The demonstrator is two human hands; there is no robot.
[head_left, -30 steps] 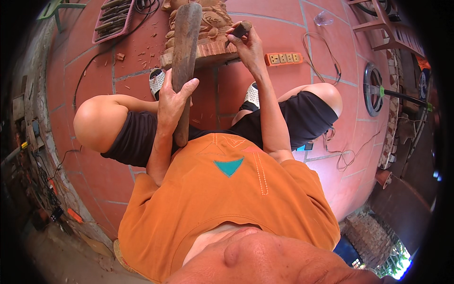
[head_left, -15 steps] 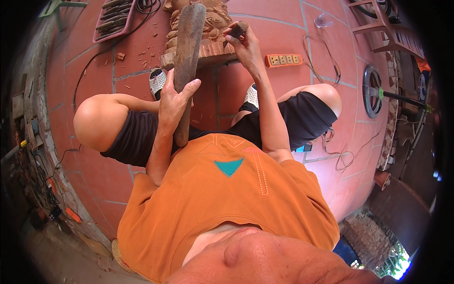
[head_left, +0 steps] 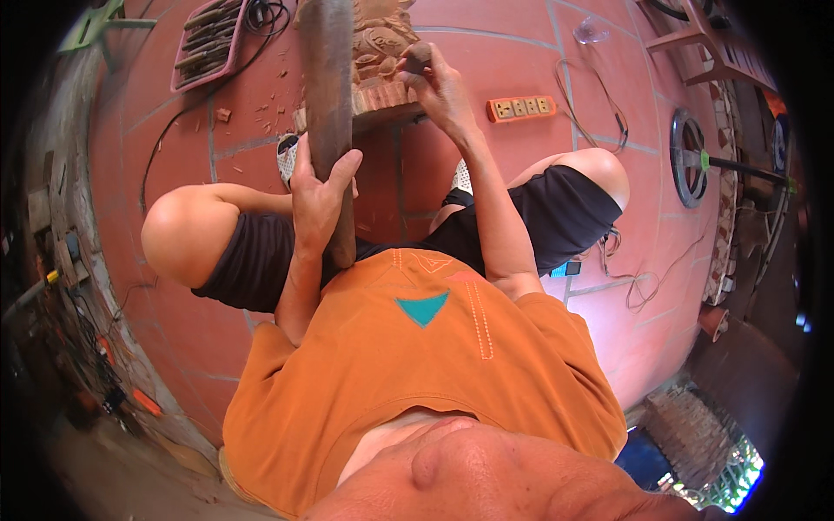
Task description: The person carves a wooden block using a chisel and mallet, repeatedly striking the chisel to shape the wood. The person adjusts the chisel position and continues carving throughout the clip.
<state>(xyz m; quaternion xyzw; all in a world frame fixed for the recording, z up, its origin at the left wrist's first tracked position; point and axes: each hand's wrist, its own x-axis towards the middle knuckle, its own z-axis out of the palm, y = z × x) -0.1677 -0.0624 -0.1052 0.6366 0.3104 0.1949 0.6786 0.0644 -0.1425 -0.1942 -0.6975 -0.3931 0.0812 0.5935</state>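
Observation:
A partly carved wooden figure (head_left: 382, 43) stands on the floor in front of me, between my feet. My left hand (head_left: 318, 198) is closed round a long, flat wooden mallet (head_left: 328, 95), its thumb lying along the edge. The mallet's narrow end is near my lap; its broad end rises past the left part of the carving and hides some of it. My right hand (head_left: 446, 102) grips a chisel by its dark wooden handle (head_left: 419, 56) at the carving's right side. The chisel's blade is hidden behind the fingers.
A pink basket (head_left: 176, 78) of carving tools lies at the far left, with a black cable (head_left: 161, 130) beside it. Wood chips dot the red tiles. To the right are an orange power strip (head_left: 521, 108), a looped cord (head_left: 599, 87) and a round black base (head_left: 686, 156).
The mallet has swung a little left and looks larger, its top now past the upper edge. My right hand with the chisel has shifted slightly left along the carving.

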